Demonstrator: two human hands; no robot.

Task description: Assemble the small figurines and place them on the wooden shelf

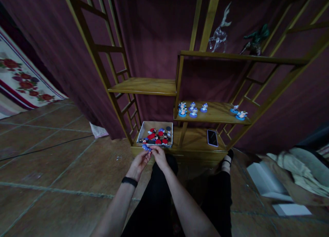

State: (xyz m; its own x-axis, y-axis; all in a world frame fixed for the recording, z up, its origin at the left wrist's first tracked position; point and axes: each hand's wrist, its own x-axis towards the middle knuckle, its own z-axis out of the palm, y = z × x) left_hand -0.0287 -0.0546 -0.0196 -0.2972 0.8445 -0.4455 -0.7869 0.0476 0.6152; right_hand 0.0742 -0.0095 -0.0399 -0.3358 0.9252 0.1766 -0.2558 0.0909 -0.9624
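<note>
Just in front of the open box, both my hands meet around a small purple figurine. My left hand, with a black band on the wrist, pinches it from the left. From the right, the fingers of my right hand close on its lower end. The white-walled box on the bottom shelf holds a jumble of red, black and purple figurines. On the shelf above stand several purple figurines and blue-based figurines, with another blue-based figurine at the right end.
A phone lies on the bottom shelf of the wooden rack. A clear deer ornament and a dark green statuette stand on the upper shelf. White boxes are on the tiled floor at right; a cable runs at left.
</note>
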